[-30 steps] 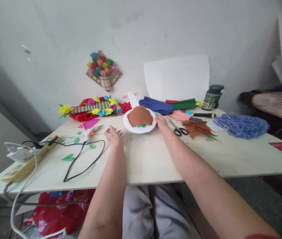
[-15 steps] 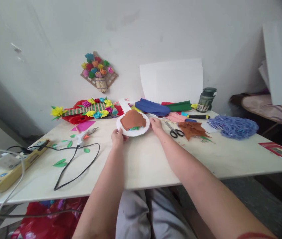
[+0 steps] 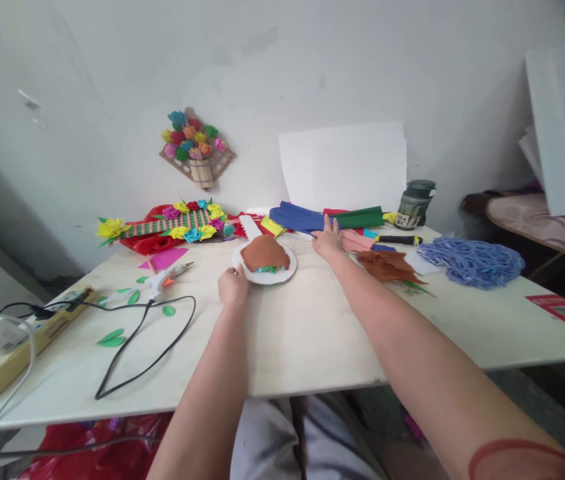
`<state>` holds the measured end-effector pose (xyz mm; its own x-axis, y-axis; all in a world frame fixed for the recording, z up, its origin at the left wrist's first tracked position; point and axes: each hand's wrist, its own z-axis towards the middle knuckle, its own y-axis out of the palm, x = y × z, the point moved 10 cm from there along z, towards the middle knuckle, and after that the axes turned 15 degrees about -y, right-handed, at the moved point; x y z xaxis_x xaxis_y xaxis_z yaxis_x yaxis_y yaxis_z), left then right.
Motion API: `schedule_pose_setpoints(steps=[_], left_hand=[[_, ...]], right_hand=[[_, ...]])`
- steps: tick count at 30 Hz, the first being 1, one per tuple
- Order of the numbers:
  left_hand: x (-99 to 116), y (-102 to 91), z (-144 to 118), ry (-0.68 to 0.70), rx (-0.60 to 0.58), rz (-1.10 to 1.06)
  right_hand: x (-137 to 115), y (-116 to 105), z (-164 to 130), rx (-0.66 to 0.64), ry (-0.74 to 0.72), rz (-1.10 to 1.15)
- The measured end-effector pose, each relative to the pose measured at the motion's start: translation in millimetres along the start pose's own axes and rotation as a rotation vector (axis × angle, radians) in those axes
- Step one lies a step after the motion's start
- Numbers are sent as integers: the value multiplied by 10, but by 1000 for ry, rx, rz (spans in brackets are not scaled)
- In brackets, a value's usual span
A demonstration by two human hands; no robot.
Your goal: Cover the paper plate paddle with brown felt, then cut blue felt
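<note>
A white paper plate (image 3: pixel 282 275) lies mid-table with a brown felt mound (image 3: pixel 264 252) on it, green and blue bits showing under the mound's near edge. My left hand (image 3: pixel 232 285) pinches the plate's near-left rim. My right hand (image 3: pixel 329 241) lies flat with fingers spread on the table right of the plate, touching the pink felt sheet (image 3: pixel 360 239) just in front of the blue felt roll (image 3: pixel 295 217). Brown felt scraps (image 3: pixel 387 263) lie beside my right forearm. The scissors seen earlier are out of sight.
A glue gun (image 3: pixel 165 280) with a black cord, green paper leaves (image 3: pixel 110 337) and a power strip (image 3: pixel 12 343) lie left. A paper-flower craft (image 3: pixel 177 223), green felt (image 3: pixel 360 217), a dark jar (image 3: pixel 415 203), a utility knife (image 3: pixel 397 239) and blue yarn (image 3: pixel 472 261) line the back and right.
My left hand moved from the bare table to the plate's rim and took hold of it. My right hand left the plate's right edge and reached farther back onto the pink felt.
</note>
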<state>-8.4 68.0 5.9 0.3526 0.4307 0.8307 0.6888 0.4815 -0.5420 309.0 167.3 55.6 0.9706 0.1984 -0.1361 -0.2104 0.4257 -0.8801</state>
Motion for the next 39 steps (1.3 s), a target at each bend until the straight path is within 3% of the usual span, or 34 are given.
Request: schedule_pose_setpoints(steps=[6, 9, 14, 18, 22, 25, 29, 33, 39], left_hand=[[77, -223, -127, -44, 151, 69], [165, -312, -201, -14, 227, 40], [372, -305, -331, 154, 278, 21], [446, -218, -366, 256, 260, -6], [468, -129, -364, 336, 215, -70], [468, -72, -362, 383, 183, -104], [463, 27, -360, 427, 89, -189], [517, 182, -419, 439, -117, -347], [884, 358, -721, 468, -456, -498]], right_hand=[[142, 253, 133, -262, 86, 4], [192, 301, 147, -277, 144, 58], [283, 46, 235, -47, 262, 196], [394, -373, 283, 210, 370, 268], [370, -810, 309, 428, 288, 243], [327, -984, 268, 476, 230, 194], [195, -1086, 187, 442, 154, 89], [-153, -1237, 139, 417, -49, -21], [-791, -1456, 45, 333, -341, -25]])
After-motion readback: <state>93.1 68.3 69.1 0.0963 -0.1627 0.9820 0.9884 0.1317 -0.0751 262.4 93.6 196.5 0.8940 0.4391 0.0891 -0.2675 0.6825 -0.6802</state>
